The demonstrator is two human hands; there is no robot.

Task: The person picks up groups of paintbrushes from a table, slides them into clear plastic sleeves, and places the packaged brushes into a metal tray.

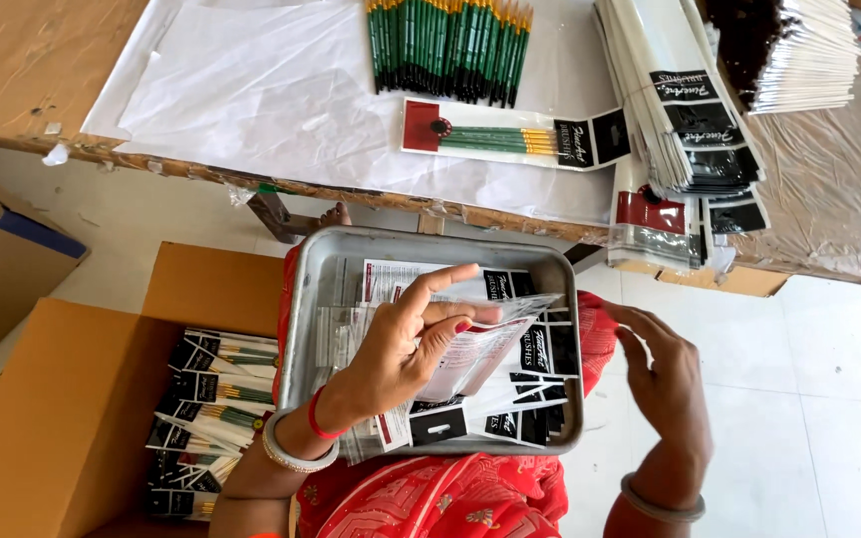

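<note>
Bench (281, 110): wooden, covered with white sheet, across top of view. On it: a row of green brushes (447, 45), one filled brush pack (515, 134) just below the row, and a stack of empty sleeves (685, 110) at right, overhanging the edge. Carton (62, 399), lower left on the floor, holds finished packs (213, 399) in loose layers. Tray (321, 299): grey metal, resting on the lap over red cloth, full of clear sleeves with black header cards. Left hand (396, 349): over the tray, grip closed on one sleeve (485, 344), thumb and fingers pinching it near the open end, sleeve lifted off the pile and fanned out to the right. Right hand (665, 379): beside the tray's right rim, open, fingers loosely curled, holding nothing, near the sleeve's far end but apart from it. Risks, as judged: sleeves are slick and cling, so the pinch may lift two at once; the thin film could crease or slip if held by one corner only; the tray sits unsupported on the lap, so a knee shift could tip it toward the carton.
</note>
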